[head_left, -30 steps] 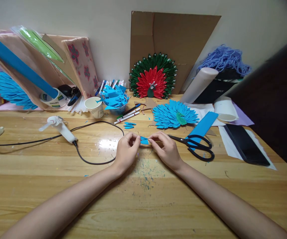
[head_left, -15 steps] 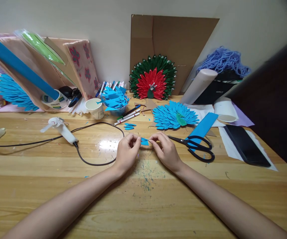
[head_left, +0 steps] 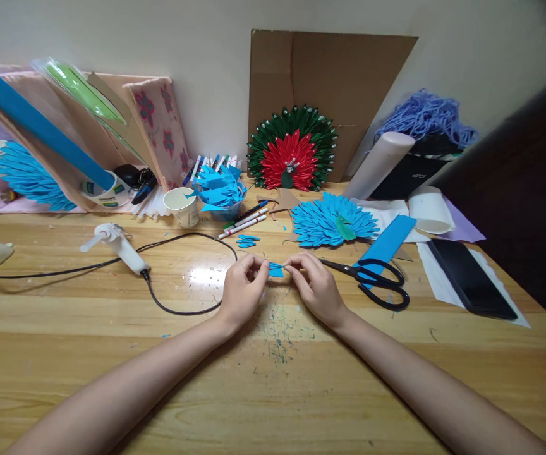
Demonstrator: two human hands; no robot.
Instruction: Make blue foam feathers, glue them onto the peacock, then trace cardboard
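A small blue piece [head_left: 276, 272], pinched from both sides

The small blue piece is above the middle of the counter [head_left: 273, 404], between the left hand [head_left: 243, 284] and the right hand [head_left: 318, 284]. The left hand pinches its left end with the thumb and fingers. The right hand has its thumb and finger pressed together at the right end; whether they take the edge itself or a narrow tip of it is too small to tell.

In my judgement, the piece is very light and rather soft, like thin felt or foam, so it will bend easily and a hard pull may stretch or tear it. It does not look slippery. The best hold is probably a gentle pinch at the two ends, with the middle left free.

Beyond the hands lie some small blue slips [head_left: 247, 241], near the pens [head_left: 243, 222]. To the right, black-handled scissors [head_left: 358, 272] rest partly over a blue strip [head_left: 394, 237], and behind them is a blue feathered shape [head_left: 327, 218] with a green part on it.
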